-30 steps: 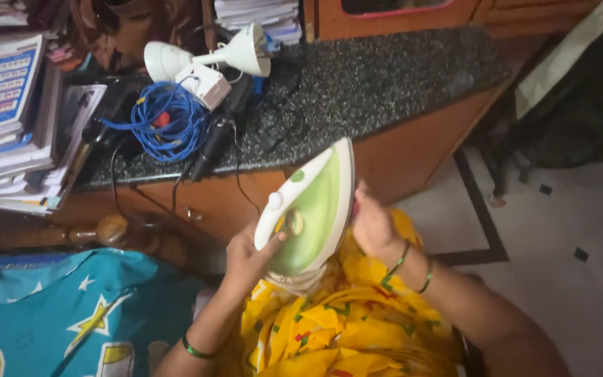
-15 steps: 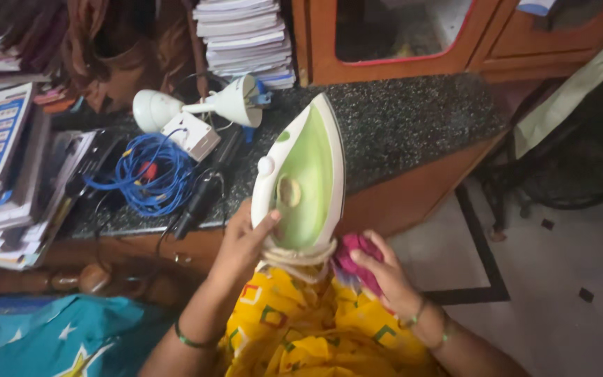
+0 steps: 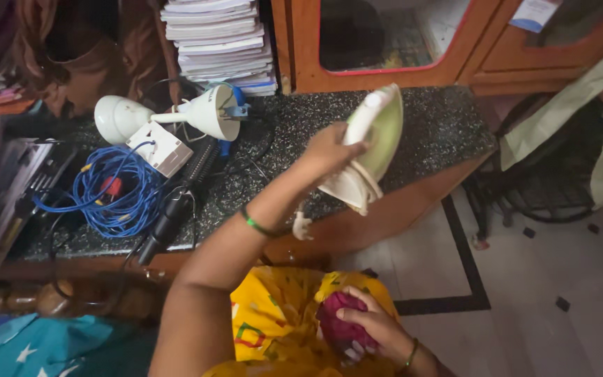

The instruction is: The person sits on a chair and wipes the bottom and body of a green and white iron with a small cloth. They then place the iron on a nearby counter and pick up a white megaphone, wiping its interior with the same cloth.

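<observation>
My left hand (image 3: pixel 326 150) grips a white and green clothes iron (image 3: pixel 371 143) by its handle and holds it over the dark speckled stone counter (image 3: pixel 427 126). The iron's cord is wound round its rear and its white plug (image 3: pixel 302 227) dangles below my wrist. My right hand (image 3: pixel 371 324) is low against my yellow patterned clothing (image 3: pixel 273 321), closed around a bunched magenta cloth (image 3: pixel 340 324).
On the counter lie a coil of blue cable (image 3: pixel 109 195), a white lamp (image 3: pixel 169 115), a white socket box (image 3: pixel 158 148) and black cords. Stacked books (image 3: pixel 218 38) stand behind, and a wooden cabinet with glass doors (image 3: pixel 385 35). Tiled floor (image 3: pixel 546 279) lies at right.
My left hand has carried the iron up and to the right, from in front of my chest out over the counter. My right hand dropped to my lap with the magenta cloth.
</observation>
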